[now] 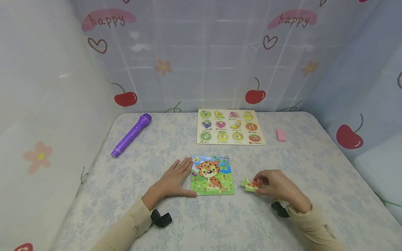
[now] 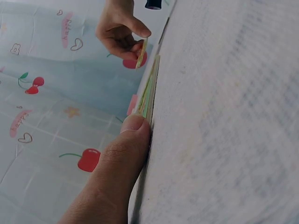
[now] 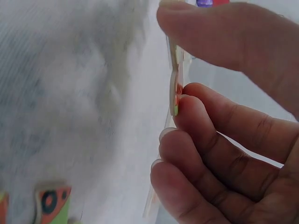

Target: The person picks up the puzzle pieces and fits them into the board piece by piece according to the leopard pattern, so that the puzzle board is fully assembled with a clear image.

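A square leopard puzzle (image 1: 212,175) lies in the middle of the table, its picture showing a spotted cub on grass. My left hand (image 1: 176,179) rests flat on the table at the puzzle's left side, fingers straight, with the thumb touching its lower left edge. To the right of the puzzle, my right hand (image 1: 276,184) pinches a green and orange puzzle piece (image 1: 250,185) between thumb and fingers. In the right wrist view that piece (image 3: 174,88) appears edge-on, raised off the table. Loose puzzle pieces (image 3: 52,204) lie under the right wrist, mostly hidden in the head view.
Behind the puzzle lies a fruit peg board (image 1: 230,127). A pink eraser-like block (image 1: 281,135) sits to its right. At the back left is a purple toy microphone (image 1: 132,135). Printed curtains (image 1: 201,55) hang around the table.
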{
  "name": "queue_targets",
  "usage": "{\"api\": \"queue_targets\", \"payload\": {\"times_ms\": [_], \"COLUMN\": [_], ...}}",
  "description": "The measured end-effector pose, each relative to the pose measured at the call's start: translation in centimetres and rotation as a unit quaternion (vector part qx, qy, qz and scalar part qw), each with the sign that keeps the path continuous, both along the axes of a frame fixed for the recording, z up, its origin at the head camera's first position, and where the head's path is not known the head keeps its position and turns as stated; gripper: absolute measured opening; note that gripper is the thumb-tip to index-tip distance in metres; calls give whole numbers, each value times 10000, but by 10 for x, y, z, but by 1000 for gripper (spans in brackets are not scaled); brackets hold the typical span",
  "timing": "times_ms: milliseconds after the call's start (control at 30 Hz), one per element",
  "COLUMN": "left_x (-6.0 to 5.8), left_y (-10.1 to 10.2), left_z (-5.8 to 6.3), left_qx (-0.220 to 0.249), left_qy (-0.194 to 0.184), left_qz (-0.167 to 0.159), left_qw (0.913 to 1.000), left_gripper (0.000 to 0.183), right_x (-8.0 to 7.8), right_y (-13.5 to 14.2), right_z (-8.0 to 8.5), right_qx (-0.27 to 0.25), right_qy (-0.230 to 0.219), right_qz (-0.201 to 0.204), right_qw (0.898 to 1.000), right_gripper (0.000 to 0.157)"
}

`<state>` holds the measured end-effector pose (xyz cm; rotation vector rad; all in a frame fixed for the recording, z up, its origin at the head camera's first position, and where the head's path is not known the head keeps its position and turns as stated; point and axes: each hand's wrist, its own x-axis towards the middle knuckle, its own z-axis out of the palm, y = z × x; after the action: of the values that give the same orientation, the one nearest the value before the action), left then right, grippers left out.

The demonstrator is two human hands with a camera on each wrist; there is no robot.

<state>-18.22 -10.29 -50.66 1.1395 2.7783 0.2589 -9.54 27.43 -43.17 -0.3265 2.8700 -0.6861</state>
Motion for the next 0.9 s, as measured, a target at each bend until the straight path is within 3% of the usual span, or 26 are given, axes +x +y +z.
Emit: {"api": "queue_targets", "payload": {"times_ms": [467, 900], "left_x": [-1, -1], "left_y": [-1, -1], "left_z": [-1, -1], "left_qx": [-8, -27], "left_qy": [23, 73], "left_qz": [-19, -55], "left_qw": [10000, 10000], "left_gripper": [124, 125], "right_x": [-17, -32], "right_y": [-34, -79], "right_z": [0, -2], "right_qx": [-325, -258], "right_qy": [343, 384], "right_qz": [694, 1229], "right_qw": [9965, 9913], "right_gripper": [27, 29]}}
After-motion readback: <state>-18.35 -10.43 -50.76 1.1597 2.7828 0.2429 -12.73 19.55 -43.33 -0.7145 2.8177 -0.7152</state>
